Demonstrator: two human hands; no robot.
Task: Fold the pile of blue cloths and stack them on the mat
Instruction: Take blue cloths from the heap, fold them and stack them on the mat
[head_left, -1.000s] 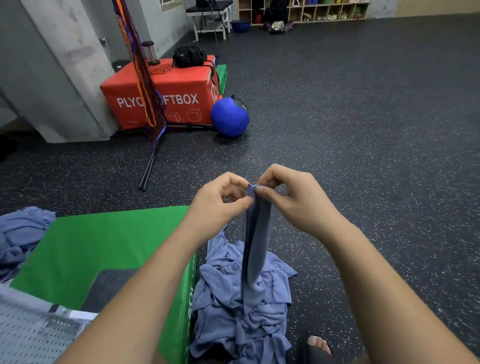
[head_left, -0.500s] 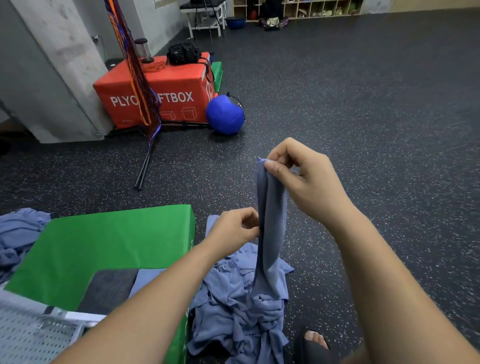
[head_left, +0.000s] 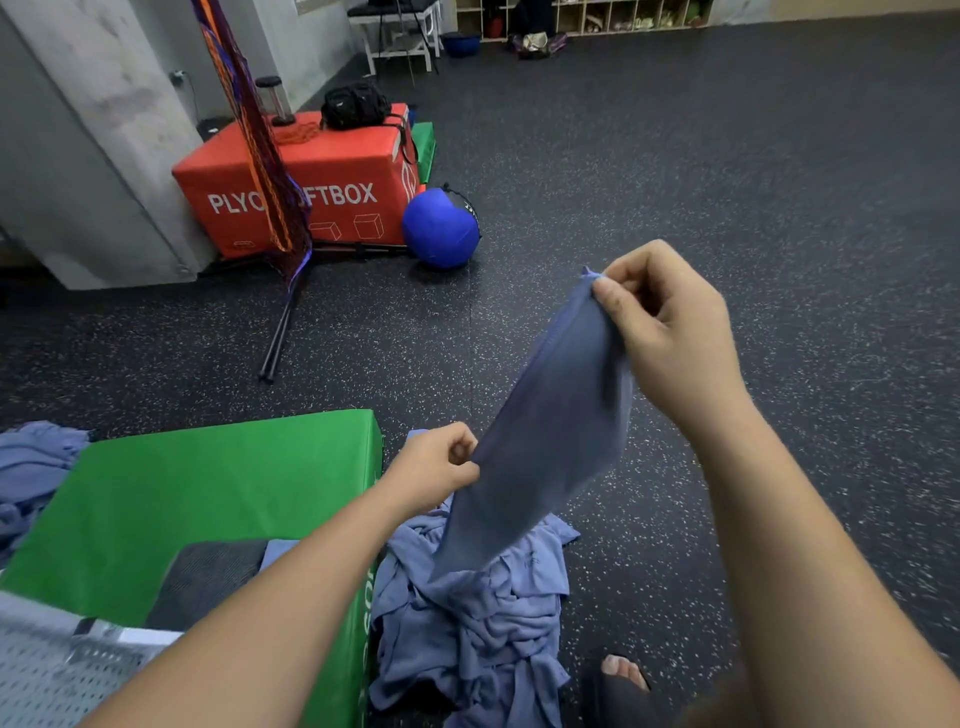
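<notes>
A blue cloth (head_left: 550, 426) is being held stretched above the pile (head_left: 478, 613) lying on the floor (head_left: 675, 156) beside the green mat (head_left: 208, 493). Its top corner is being pinched by the right hand (head_left: 670, 332), and its lower edge is being gripped by the left hand (head_left: 434, 470).

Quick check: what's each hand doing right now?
Left hand: closed, pinching the lower edge of the blue cloth.
Right hand: closed, pinching the cloth's top corner.
</notes>
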